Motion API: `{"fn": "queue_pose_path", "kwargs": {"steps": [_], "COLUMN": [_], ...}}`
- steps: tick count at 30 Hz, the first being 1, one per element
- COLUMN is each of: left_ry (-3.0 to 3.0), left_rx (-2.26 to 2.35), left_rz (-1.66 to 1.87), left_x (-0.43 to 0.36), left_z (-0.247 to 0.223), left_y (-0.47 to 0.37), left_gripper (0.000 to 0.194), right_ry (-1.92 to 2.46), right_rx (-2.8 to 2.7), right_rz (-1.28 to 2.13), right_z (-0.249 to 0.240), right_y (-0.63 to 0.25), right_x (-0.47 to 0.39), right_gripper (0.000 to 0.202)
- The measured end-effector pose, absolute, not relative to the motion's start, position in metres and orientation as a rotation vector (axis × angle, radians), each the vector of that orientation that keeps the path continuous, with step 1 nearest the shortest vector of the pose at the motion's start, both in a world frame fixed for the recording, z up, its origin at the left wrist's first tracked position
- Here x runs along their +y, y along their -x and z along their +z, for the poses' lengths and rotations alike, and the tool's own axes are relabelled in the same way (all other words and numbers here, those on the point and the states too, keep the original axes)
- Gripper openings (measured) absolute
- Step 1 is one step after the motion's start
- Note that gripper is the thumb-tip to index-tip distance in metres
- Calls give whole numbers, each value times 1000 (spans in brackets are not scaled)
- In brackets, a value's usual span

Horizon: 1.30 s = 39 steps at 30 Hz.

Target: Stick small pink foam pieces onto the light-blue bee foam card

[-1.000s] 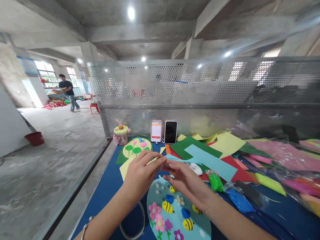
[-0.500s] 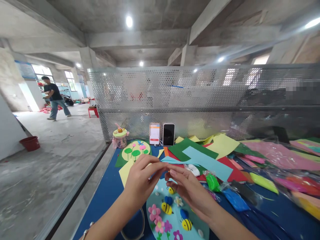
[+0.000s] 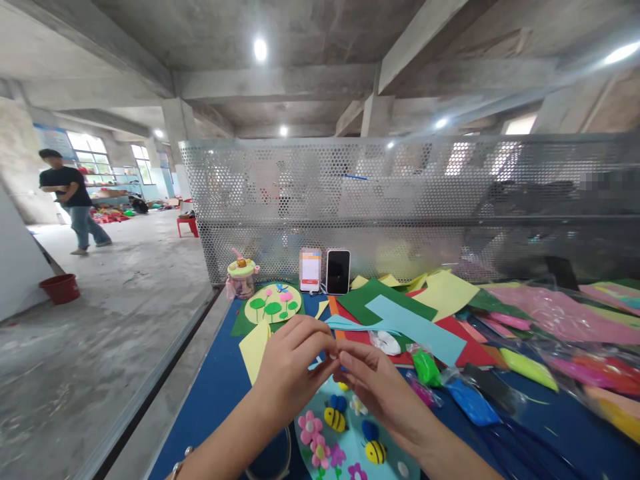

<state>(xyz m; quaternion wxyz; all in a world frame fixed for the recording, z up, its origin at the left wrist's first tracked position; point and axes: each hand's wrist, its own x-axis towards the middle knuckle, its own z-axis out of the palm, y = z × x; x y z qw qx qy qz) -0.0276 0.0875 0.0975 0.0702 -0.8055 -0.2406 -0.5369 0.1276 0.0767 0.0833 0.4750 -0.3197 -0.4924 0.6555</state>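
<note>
Your left hand (image 3: pixel 290 367) and right hand (image 3: pixel 373 387) meet fingertip to fingertip just above the far edge of the light blue felt disc (image 3: pixel 350 443), which lies on the blue table (image 3: pixel 215 393) directly below them. The fingers of both hands are drawn in narrow, pinched together around a tiny blue bit (image 3: pixel 342 366) at the point where they touch; it is too small to tell what it is or which hand really has hold of it. On the disc you have yellow-and-black bees (image 3: pixel 334 419), pink and purple flowers (image 3: pixel 315 437) and a small white flower (image 3: pixel 358 405), all close under your right palm. A metal ring (image 3: pixel 287 453) lies partly under your left forearm. Beyond your hands, sheets of felt in green, light blue, red and yellow (image 3: pixel 400 313) are spread across the table, with bags of coloured clay (image 3: pixel 470 400) to your right. Further back a round yellow piece with green lily pads (image 3: pixel 273 303), a small lidded jar (image 3: pixel 241 277) and two phones (image 3: pixel 325 271) stand against the perforated metal screen (image 3: pixel 400 200). Off to your left, another person (image 3: pixel 73 200) walks across the concrete floor near a red basin (image 3: pixel 60 288).
</note>
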Motion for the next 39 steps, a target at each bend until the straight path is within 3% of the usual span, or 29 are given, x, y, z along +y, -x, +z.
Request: {"fn": "queue_pose_path", "kwargs": {"steps": [4, 14, 26, 34, 39], "left_ry": [2388, 2329, 2411, 2524, 2561], "left_rx": [-674, -639, -620, -651, -697], "left_rz": [-1615, -1414, -1613, -1670, -1605], "left_x": [87, 88, 82, 74, 71], "left_z": [97, 94, 99, 106, 107], "left_y": [27, 27, 28, 29, 29], "left_gripper": [2, 15, 15, 14, 25], "right_ry": [798, 823, 873, 676, 671], "right_rx": [-1199, -1168, -1235, -1246, -1167], "right_rz": [1592, 1526, 1394, 1568, 1595], "right_z": [84, 87, 92, 93, 93], "right_y": [-129, -127, -129, -129, -129], "right_x": [74, 74, 68, 65, 64], "right_gripper": [26, 26, 23, 22, 23]}}
